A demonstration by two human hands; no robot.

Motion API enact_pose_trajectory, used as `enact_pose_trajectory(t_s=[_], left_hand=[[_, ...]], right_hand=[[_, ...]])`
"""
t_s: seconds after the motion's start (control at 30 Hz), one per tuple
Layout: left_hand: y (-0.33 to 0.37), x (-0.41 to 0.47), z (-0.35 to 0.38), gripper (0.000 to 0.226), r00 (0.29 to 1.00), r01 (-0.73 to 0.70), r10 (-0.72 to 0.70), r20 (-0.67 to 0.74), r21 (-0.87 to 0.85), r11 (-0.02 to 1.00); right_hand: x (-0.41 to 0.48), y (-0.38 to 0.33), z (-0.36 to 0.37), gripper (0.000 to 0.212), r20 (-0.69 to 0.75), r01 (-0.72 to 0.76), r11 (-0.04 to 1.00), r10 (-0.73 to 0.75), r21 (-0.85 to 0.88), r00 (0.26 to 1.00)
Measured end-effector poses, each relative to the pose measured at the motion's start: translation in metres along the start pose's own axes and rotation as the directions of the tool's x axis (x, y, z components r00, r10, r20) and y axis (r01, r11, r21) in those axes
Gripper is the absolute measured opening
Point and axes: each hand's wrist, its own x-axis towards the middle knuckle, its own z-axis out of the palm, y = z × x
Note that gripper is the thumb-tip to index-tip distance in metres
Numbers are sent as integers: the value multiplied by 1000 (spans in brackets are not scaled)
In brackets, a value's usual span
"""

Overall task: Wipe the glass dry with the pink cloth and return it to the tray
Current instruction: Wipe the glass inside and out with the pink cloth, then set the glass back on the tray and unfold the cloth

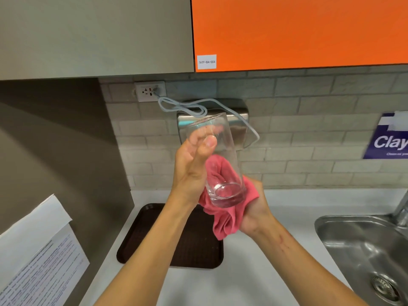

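I hold a tall clear glass (220, 151) up at chest height, tilted with its thick base toward me and its mouth pointing up and away. My left hand (192, 164) grips its side, thumb across the wall. The pink cloth (223, 219) is bunched under and behind the lower half of the glass, and my right hand (254, 208) clutches it against the base. The dark brown tray (136, 239) lies on the white counter below my forearms, which hide part of it.
A steel sink (364, 250) with a tap is at the right. A steel wall dispenser (236, 120) with a looped white cable hangs behind the glass, under a socket (150, 91). Printed paper sheets (37, 250) hang at the left. Orange and grey cabinets are overhead.
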Motion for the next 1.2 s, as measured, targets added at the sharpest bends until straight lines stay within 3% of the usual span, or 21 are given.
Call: enact_pose_trajectory(t_s=[0.1, 0.23, 0.33, 0.5, 0.6, 0.8, 0.97, 1.2], left_hand=[[-1, 1, 3, 79, 999, -31, 29, -25, -68, 997], [-5, 4, 4, 54, 998, -62, 59, -38, -73, 995], [-13, 3, 3, 50, 993, -102, 100, -55, -23, 995], [-38, -7, -12, 55, 994, -96, 102, -36, 145, 985], [-57, -14, -29, 58, 999, -15, 23, -37, 206, 978], [-126, -47, -63, 53, 970, 237, -236, -53, 395, 887], [-195, -68, -87, 68, 892, 447, -419, -167, 454, 771], [-258, -80, -98, 73, 804, 590, -533, -265, 471, 656]], right_hand=[[-2, 6, -4, 45, -25, -64, 997, 65, 40, 998], [-8, 14, -7, 42, -4, -133, 987, 134, 86, 991], [-10, 18, -14, 45, 11, -159, 986, 159, 57, 987], [-24, 13, -28, 29, -11, -164, 983, 163, -79, 987], [-35, 5, -52, 30, -104, -176, 973, 162, -147, 981], [-52, -6, -112, 62, -308, -133, 984, 89, -122, 947], [-62, -2, -131, 31, -347, -182, 963, 104, -200, 932], [-60, 3, -144, 22, -393, -175, 975, 108, -139, 913]])
